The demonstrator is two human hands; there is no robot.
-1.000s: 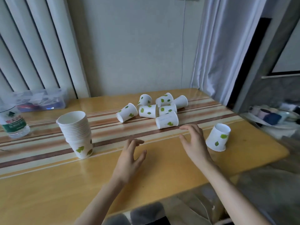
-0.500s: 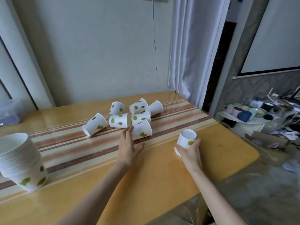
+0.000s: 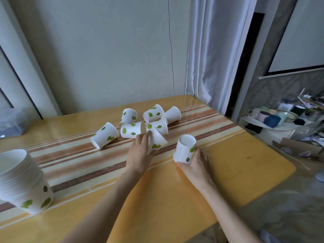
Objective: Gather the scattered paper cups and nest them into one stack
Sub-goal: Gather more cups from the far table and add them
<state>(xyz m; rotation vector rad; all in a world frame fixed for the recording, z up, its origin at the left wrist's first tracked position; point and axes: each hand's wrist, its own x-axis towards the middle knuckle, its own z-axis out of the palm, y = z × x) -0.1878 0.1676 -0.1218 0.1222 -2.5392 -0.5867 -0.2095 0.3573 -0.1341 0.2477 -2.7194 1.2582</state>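
Several white paper cups with green leaf prints lie on their sides in a cluster [image 3: 138,123] on the striped table runner. My left hand [image 3: 141,152] is closed around the nearest one, a tipped cup [image 3: 158,141] at the cluster's front. My right hand [image 3: 196,163] grips a single cup [image 3: 185,149] apart from the cluster, tilted with its bottom end facing up. A tall nested stack of cups [image 3: 22,179] stands upright at the left edge of the view.
The yellow table [image 3: 166,190] ends close on the right and near side. A clear plastic box [image 3: 10,121] sits at the far left. A side shelf with mugs and bowls [image 3: 273,118] stands beyond the table's right edge. A curtain [image 3: 210,53] hangs behind.
My left hand reached forward from the table's front to the cluster and took hold of the nearest cup. My right hand moved right and gripped the lone cup. The view swung right.
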